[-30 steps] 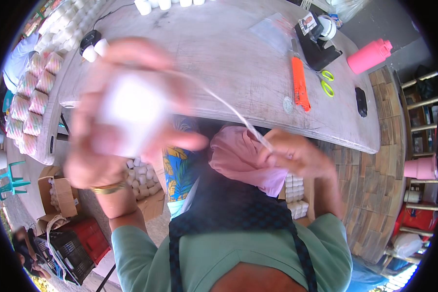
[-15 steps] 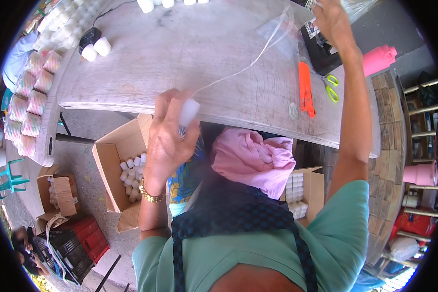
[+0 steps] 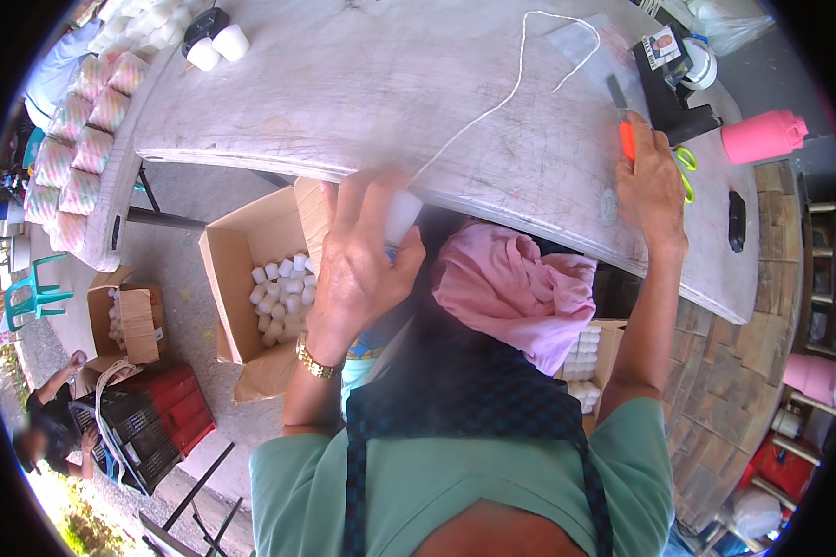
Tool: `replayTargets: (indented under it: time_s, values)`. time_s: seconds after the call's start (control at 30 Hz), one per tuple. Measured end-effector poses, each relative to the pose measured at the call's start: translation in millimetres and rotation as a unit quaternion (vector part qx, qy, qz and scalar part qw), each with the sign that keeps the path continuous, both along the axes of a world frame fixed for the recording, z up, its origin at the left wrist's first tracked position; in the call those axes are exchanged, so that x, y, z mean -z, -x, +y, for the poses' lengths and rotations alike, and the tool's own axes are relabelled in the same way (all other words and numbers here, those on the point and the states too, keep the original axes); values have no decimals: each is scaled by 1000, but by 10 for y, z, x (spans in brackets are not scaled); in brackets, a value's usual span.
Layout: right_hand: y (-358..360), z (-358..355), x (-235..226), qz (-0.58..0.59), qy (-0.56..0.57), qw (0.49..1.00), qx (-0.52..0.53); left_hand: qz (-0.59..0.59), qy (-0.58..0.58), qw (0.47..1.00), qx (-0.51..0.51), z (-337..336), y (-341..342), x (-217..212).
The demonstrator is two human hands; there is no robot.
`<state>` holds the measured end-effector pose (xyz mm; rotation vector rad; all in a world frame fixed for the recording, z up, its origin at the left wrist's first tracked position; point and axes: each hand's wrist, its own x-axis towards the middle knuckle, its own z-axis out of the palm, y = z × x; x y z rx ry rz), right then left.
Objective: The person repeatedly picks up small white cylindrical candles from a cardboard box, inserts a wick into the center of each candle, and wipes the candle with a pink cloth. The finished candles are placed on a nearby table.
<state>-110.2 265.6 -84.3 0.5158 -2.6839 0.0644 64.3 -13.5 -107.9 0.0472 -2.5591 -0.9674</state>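
Observation:
My left hand (image 3: 367, 251) is closed around a small white cylinder (image 3: 402, 218), which looks like a candle, at the table's front edge. From it a white string (image 3: 478, 119) runs up across the table, curving over at the far end. Its loose end lies by a clear plastic sheet (image 3: 576, 42). On the right, my right hand (image 3: 652, 190) grips an orange-handled knife (image 3: 628, 141), the grey blade pointing away from me. Beside that hand are green-handled scissors (image 3: 685, 167), partly hidden. A small pale coil (image 3: 608, 206) rests on the tabletop near my wrist.
Two white cylinders (image 3: 230, 43) stand far left near a black object. Wrapped packs (image 3: 93, 148) fill the left table. Below, a cardboard box (image 3: 228, 278) holds white pieces. A pink cloth (image 3: 520, 283) covers my lap. A black holder (image 3: 664, 93) and pink container (image 3: 762, 137) stand right.
My right hand has let go of the string at the far right and come down onto the orange-handled knife. The string now lies slack. My left hand keeps the white cylinder.

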Motion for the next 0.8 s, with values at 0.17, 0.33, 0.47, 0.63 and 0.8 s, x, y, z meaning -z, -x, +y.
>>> replayTargets:
  time_s: [0.17,0.33,0.47,0.63,0.8]
  values:
    - [-421,-166,-250,-134,331,933,-48,5,-43,999,-25,47,27,53]
    - [-1079,-692,-146,-484,510,691,-165,-13,-36,999,-29,37,30,31]
    - [-1229,-870,191,-432,429,768,-199,7,-14,1000,-15,4,51,52]
    - [-1214,-992,254,-233,306,870,-308,10,-3,1000,-12,-8,50,47]
    - [-1258,-1020,208,-237,216,904,-284,-5,-2,1000,-21,9,51,34]
